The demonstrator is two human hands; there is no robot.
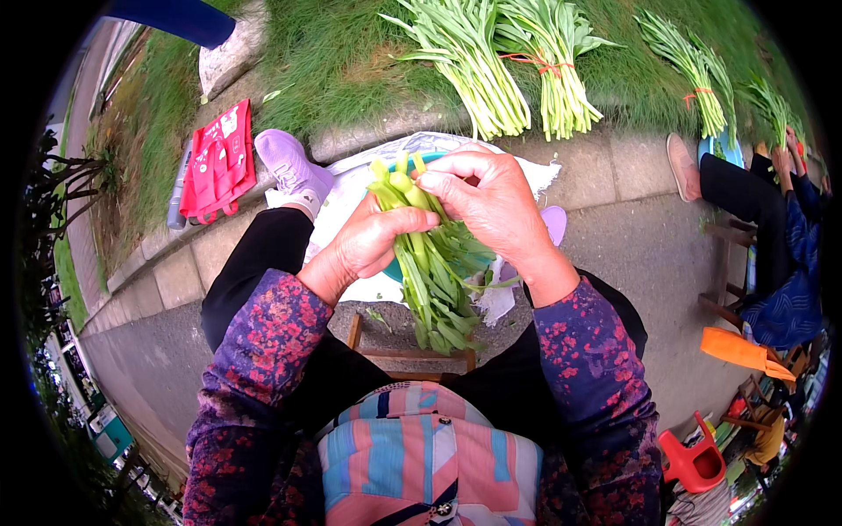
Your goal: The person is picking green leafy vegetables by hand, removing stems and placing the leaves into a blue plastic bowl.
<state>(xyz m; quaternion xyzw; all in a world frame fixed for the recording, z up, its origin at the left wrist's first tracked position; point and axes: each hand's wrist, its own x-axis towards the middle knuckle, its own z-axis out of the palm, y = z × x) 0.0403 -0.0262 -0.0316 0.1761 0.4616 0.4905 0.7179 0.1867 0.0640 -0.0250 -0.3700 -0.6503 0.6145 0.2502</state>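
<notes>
My left hand (368,240) is wrapped around a small bunch of long-leaved greens (424,263), probably water spinach. Its pale stem ends point away from me and the leaves hang towards my lap. At the stem ends, my right hand (487,191) pinches a stem between thumb and forefinger; its other fingers are curled and partly hidden. Below both hands is a turquoise basin (393,271), largely covered by the hands and greens. A white woven sack (342,217) lies spread under the basin, between my feet.
Bunches of greens (487,72), some tied with red string (549,68), lie on the grass beyond the kerb (579,174). A red bag (220,164) lies left of my lilac shoe (289,164). At right sit other people (776,263), near an orange bag (737,348) and red plastic stool (694,454).
</notes>
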